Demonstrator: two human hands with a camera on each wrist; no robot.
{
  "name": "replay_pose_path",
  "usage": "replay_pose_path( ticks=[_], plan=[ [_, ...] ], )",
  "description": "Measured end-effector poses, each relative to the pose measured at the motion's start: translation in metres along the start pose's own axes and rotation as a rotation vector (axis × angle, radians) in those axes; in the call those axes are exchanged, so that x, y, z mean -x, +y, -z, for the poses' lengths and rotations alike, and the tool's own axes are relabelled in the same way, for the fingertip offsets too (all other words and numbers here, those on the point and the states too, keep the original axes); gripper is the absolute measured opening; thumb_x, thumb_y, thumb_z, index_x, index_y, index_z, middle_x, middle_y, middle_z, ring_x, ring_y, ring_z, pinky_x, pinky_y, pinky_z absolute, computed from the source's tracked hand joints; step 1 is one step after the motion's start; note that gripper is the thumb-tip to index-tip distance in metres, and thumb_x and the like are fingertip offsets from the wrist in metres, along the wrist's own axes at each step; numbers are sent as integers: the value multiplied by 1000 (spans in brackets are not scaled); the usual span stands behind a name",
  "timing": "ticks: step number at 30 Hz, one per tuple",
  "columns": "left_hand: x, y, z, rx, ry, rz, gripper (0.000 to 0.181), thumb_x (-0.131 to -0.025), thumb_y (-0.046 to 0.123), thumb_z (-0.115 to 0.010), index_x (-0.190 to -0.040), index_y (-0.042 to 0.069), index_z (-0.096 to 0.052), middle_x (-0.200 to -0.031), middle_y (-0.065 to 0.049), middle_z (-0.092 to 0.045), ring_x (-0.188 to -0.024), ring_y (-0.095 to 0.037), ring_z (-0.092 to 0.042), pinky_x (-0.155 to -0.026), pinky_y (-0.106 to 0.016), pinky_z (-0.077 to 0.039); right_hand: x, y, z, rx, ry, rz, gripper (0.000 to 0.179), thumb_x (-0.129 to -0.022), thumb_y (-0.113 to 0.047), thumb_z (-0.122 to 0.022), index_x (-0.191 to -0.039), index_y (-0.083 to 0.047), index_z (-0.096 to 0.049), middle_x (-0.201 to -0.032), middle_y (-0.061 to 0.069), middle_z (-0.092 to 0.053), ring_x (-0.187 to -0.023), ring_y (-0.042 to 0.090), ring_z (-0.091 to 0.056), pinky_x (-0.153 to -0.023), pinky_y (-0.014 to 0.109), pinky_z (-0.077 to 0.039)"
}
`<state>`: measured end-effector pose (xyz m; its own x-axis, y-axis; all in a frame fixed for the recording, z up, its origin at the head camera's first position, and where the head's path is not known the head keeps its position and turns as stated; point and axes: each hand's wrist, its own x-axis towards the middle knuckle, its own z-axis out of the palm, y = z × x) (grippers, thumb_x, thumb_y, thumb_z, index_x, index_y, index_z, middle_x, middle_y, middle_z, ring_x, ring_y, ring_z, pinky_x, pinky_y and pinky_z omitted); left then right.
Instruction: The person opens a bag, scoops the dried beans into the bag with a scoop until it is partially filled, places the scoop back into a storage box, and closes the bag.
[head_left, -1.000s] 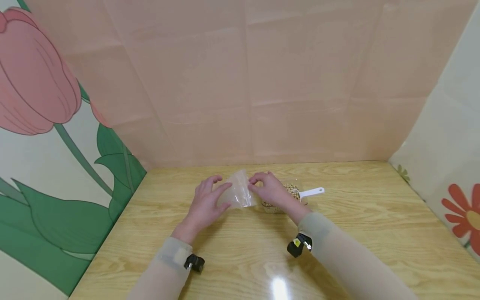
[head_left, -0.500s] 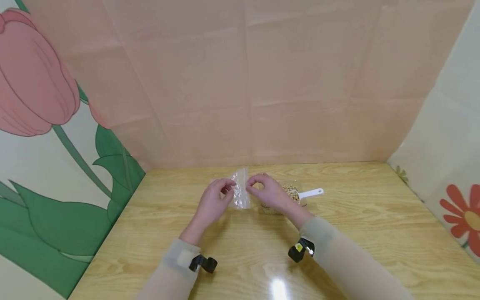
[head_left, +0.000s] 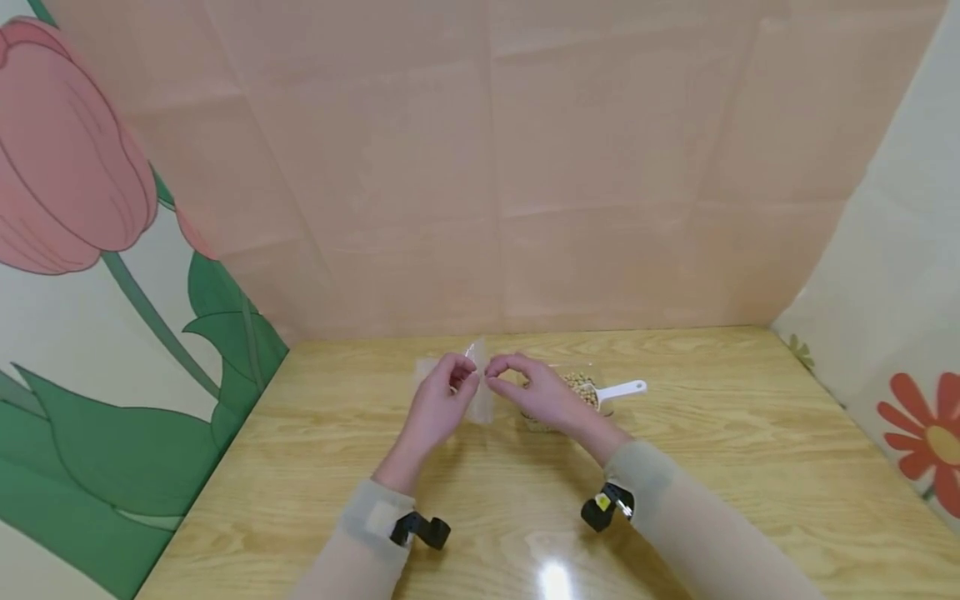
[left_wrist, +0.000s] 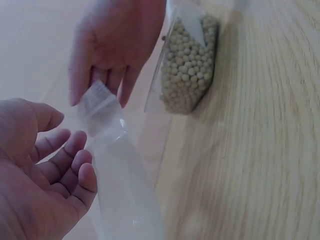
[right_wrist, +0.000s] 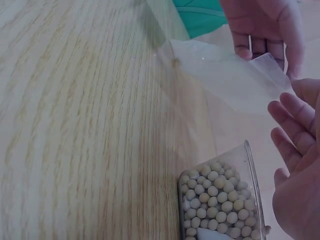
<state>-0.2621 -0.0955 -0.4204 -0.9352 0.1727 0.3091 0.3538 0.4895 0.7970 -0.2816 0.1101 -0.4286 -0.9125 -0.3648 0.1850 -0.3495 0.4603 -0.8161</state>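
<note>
A clear zip-lock bag (head_left: 482, 404) hangs upright between my two hands above the table, its body flat and see-through. My left hand (head_left: 442, 398) pinches one side of the bag's mouth with thumb and forefinger, the other fingers curled. From the opposite side, my right hand (head_left: 543, 396) pinches the mouth edge near the zip strip. In the left wrist view the bag (left_wrist: 125, 185) trails downward from the fingers. Just behind and below my right hand stands a clear plastic box (right_wrist: 247, 165) of round pale beans (right_wrist: 220, 195), partly hidden by that hand in the head view.
A white scoop (head_left: 622, 389) leans in the box, its handle sticking out to the right. Everything stands on a wood-grain table (head_left: 712, 433). A pink sheet (head_left: 525, 208) closes off the back, with flower-printed panels at both sides.
My left hand has gone from spread fingers beside the bag to pinching its mouth, moving slightly right. The bag has turned more edge-on. My right hand has stayed nearly in place.
</note>
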Motion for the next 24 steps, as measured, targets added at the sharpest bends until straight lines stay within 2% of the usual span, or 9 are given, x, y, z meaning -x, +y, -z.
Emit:
replay_pose_path(
  ticks=[4, 7, 11, 16, 24],
  plan=[
    [2, 1, -2, 50, -6, 26, 12, -102, 28, -60, -108, 17, -61, -96, 3, -65, -90, -13, -60, -84, -35, -50, 1, 0, -1, -5, -9, 18, 22, -98, -47, -62, -115, -34, -68, -144, 0, -55, -133, 25, -48, -101, 58, -43],
    [4, 2, -2, 108, -13, 42, 11, -103, 28, -58, -107, 17, -61, -94, 2, -68, -88, -15, -61, -83, -37, -49, 0, 1, -2, -22, -4, 37, 21, -99, -43, -62, -117, -32, -68, -138, -3, -59, -131, 23, -51, -103, 59, -41],
    [4, 2, -4, 158, -13, 56, 11, -104, 27, -57, -105, 16, -60, -91, 0, -71, -84, -15, -61, -76, -35, -47, 0, 3, -4, -43, -5, 64, 18, -100, -33, -64, -117, -30, -67, -125, -10, -64, -127, 18, -54, -106, 57, -38],
    [5, -1, -9, 181, -11, 58, 11, -103, 27, -60, -104, 16, -60, -85, -2, -71, -77, -16, -60, -67, -30, -45, 2, 4, -5, -81, -24, 68, 18, -99, -28, -66, -117, -28, -68, -120, -11, -65, -124, 17, -55, -105, 58, -38],
    [5, 0, -13, 178, -12, 58, 12, -103, 27, -59, -103, 15, -61, -84, -1, -71, -79, -16, -62, -71, -32, -48, 6, 4, -4, -127, -9, 59, 22, -99, -27, -66, -120, -20, -68, -122, -3, -67, -123, 24, -56, -104, 60, -38]
  ],
)
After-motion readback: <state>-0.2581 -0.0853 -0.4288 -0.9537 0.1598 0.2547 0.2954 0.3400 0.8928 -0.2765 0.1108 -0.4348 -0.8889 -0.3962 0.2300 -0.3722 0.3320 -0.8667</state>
